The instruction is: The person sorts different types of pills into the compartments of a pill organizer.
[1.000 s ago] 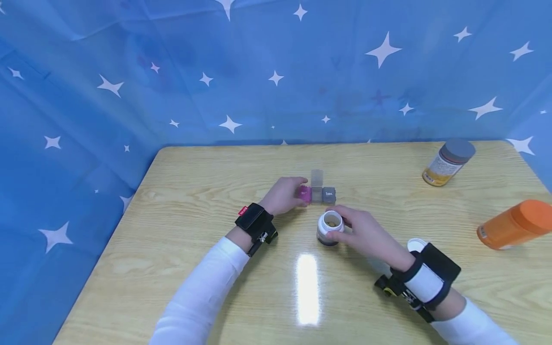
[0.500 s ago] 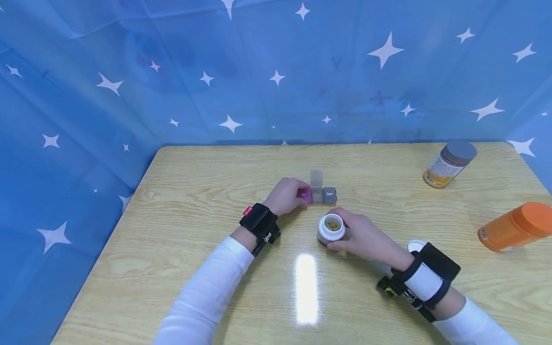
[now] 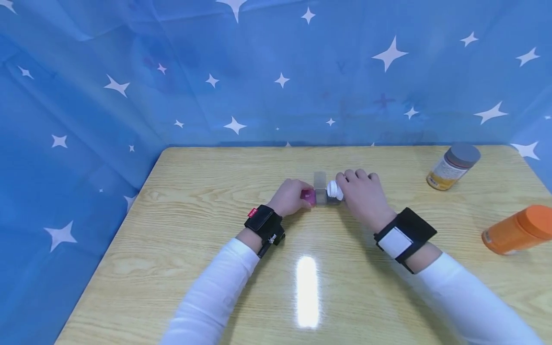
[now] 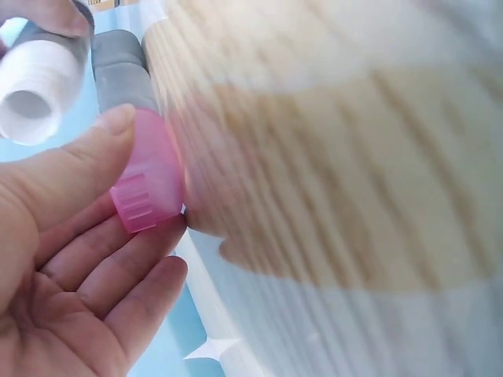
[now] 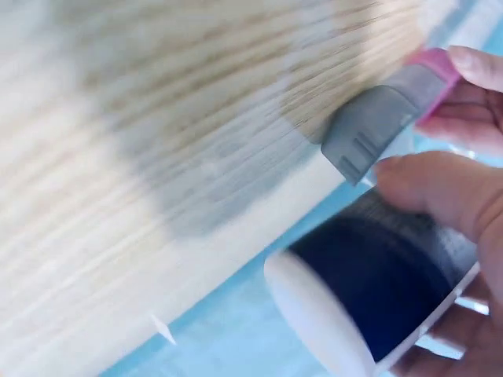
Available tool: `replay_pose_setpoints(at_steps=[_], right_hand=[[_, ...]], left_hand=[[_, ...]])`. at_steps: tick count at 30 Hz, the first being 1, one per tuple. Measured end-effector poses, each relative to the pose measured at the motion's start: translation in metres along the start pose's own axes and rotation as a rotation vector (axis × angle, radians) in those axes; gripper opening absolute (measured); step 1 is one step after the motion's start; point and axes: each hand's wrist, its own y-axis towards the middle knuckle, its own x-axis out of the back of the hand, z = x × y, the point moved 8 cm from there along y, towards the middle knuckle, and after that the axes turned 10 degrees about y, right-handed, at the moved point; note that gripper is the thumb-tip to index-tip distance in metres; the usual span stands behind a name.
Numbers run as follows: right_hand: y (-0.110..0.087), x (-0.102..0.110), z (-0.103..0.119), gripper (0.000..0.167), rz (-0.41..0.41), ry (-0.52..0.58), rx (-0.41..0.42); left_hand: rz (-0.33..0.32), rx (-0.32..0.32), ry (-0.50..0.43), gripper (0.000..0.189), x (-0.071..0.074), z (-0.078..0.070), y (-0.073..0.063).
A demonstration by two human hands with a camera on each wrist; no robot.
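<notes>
On the wooden table (image 3: 207, 191) lies a small pill organizer (image 3: 320, 197) with a pink end and grey compartments. Its middle lid stands raised. My left hand (image 3: 290, 197) pinches the pink end compartment (image 4: 153, 173) between thumb and fingers. My right hand (image 3: 366, 199) grips a white pill bottle (image 3: 333, 190) with a dark blue label, fingers wrapped round its body. The uncapped bottle is tipped on its side close over the organizer, its open mouth (image 4: 30, 106) facing left, toward my left hand. The bottle's contents are hidden in this pose.
A jar with a grey lid (image 3: 453, 166) stands at the back right of the table. Nearer, by the right side, is an orange bottle (image 3: 515, 231). A blue curtain with white stars (image 3: 276, 72) hangs behind the table.
My right hand has carried the bottle forward from the front of the organizer and tipped it from upright to sideways over it. My left hand stays on the pink end.
</notes>
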Motion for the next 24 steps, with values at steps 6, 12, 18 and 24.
replay_pose_setpoints(at_steps=[6,12,18,24], right_hand=[[0.008,-0.005,0.007,0.022,-0.030,-0.096,0.038],[0.010,-0.006,0.012,0.022,-0.052,-0.127,0.054],[0.013,-0.007,0.018,0.026,-0.043,-0.156,0.078],[0.015,-0.010,0.021,0.029,-0.031,-0.188,0.085]], left_hand=[[-0.001,0.025,-0.004,0.044,-0.001,0.001,0.000],[-0.001,0.010,0.003,0.044,0.000,0.000,0.001],[-0.013,0.001,-0.001,0.041,0.001,0.000,0.001],[-0.015,-0.002,-0.006,0.040,0.001,0.000,0.001]])
